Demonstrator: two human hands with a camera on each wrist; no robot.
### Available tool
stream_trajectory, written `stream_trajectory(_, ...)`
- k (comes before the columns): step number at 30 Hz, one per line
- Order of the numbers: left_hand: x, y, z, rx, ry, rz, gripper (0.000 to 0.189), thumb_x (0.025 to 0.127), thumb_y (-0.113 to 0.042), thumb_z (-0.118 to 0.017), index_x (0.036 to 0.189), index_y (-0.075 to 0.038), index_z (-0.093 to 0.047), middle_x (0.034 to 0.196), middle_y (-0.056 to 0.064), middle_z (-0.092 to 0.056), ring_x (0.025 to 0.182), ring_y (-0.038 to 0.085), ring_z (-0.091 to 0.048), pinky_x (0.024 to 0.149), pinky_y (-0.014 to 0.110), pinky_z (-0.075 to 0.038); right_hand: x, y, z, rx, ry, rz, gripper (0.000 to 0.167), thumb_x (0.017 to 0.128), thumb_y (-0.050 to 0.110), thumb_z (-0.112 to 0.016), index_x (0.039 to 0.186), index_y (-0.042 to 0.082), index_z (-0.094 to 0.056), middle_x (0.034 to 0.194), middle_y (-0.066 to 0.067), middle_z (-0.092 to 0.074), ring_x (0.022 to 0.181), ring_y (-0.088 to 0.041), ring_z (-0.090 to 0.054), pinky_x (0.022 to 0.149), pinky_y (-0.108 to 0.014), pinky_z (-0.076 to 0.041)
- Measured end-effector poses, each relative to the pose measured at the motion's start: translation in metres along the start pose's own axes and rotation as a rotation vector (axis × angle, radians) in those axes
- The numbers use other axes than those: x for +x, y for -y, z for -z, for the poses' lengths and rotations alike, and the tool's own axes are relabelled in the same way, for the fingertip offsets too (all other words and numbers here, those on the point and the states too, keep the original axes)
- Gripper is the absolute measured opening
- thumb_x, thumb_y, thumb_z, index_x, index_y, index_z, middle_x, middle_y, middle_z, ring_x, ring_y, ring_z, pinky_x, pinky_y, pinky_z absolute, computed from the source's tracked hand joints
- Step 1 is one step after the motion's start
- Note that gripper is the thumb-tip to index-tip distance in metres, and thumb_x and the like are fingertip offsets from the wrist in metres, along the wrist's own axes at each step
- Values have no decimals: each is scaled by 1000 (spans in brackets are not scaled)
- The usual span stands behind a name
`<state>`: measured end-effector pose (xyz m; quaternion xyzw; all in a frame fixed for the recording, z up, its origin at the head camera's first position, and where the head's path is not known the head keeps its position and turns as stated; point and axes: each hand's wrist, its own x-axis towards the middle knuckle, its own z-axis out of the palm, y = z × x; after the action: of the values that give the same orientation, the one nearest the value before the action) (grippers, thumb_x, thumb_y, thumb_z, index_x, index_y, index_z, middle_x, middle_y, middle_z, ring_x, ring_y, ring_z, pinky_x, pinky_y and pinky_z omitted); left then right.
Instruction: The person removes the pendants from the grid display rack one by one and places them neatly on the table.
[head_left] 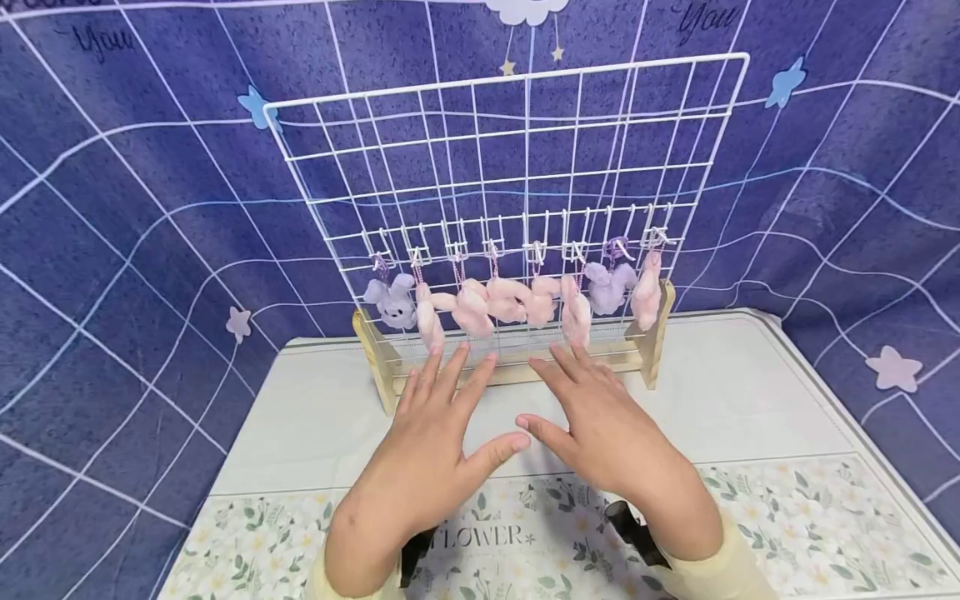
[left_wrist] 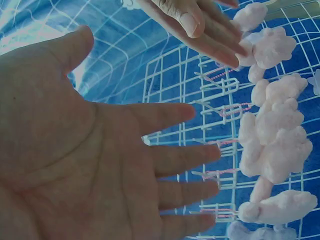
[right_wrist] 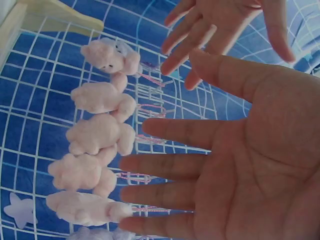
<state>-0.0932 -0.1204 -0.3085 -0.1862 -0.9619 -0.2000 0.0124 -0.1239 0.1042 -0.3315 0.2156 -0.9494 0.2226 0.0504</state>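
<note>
Both hands hover palm down above the white table, fingers spread and holding nothing. My left hand (head_left: 435, 442) is at left of centre, and my right hand (head_left: 611, 425) mirrors it, thumbs pointing toward each other. Just beyond the fingertips stands a white wire grid rack (head_left: 527, 178). From its hooks hangs a row of small plush keychains: a purple one (head_left: 393, 302) at left, a second purple one (head_left: 609, 287) near the right, and several pink ones such as this pink plush (head_left: 472, 308). Whether any fingertip touches a plush cannot be told in the head view.
A wooden base (head_left: 378, 367) holds up the grid. The table (head_left: 750, 375) carries a floral mat (head_left: 817, 525) at its near side. Blue cloth (head_left: 150, 250) with white lines and stars surrounds the table at back and sides.
</note>
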Motion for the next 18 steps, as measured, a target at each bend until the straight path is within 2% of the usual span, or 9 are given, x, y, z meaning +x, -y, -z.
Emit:
stream_trajectory(5, 5, 10, 4, -59, -92, -108, 80, 102, -65, -55, 166, -23, -31, 172, 3, -35, 161, 30, -32, 129, 61, -28, 4, -3, 3, 19, -44, 2, 63, 102, 45, -67, 153, 11, -54, 160, -17, -51, 152, -44, -44, 117, -66, -42)
stream_trajectory(11, 18, 23, 7, -69, -245, -204, 67, 104, -54, -61, 160, -22, -43, 160, 0, -52, 150, 23, -50, 123, 52, -41, 10, -14, 9, 37, -141, -8, 51, 104, 39, -65, 144, 8, -60, 148, -13, -63, 142, -38, -57, 116, -59, -46)
stream_trajectory(13, 23, 28, 7, -67, -327, -230, 50, 104, -46, -64, 146, -20, -58, 142, -1, -65, 135, 20, -62, 115, 47, -50, 12, -18, 12, 62, -171, -14, 47, 104, 36, -65, 140, 7, -63, 146, -14, -66, 140, -37, -60, 115, -58, -47)
stream_trajectory(15, 28, 34, 8, -60, -420, -254, 27, 103, -38, -67, 120, -17, -69, 114, -2, -73, 106, 17, -71, 97, 39, -57, 15, -22, 14, 91, -198, -32, 43, 104, 34, -64, 137, 7, -66, 141, -13, -69, 135, -36, -64, 112, -58, -50)
stream_trajectory(17, 32, 40, 9, -47, -520, -262, 16, 100, -30, -70, 94, -16, -67, 86, -3, -68, 79, 14, -65, 74, 33, -54, 18, -26, 17, 123, -233, -47, 37, 104, 31, -63, 134, 8, -68, 135, -13, -72, 128, -35, -67, 107, -57, -53)
stream_trajectory(18, 34, 44, 10, -43, -568, -265, 20, 99, -26, -71, 84, -16, -62, 76, -3, -62, 70, 13, -58, 66, 31, -49, 19, -28, 18, 136, -251, -51, 34, 104, 29, -63, 131, 9, -70, 131, -13, -73, 123, -34, -70, 104, -57, -54)
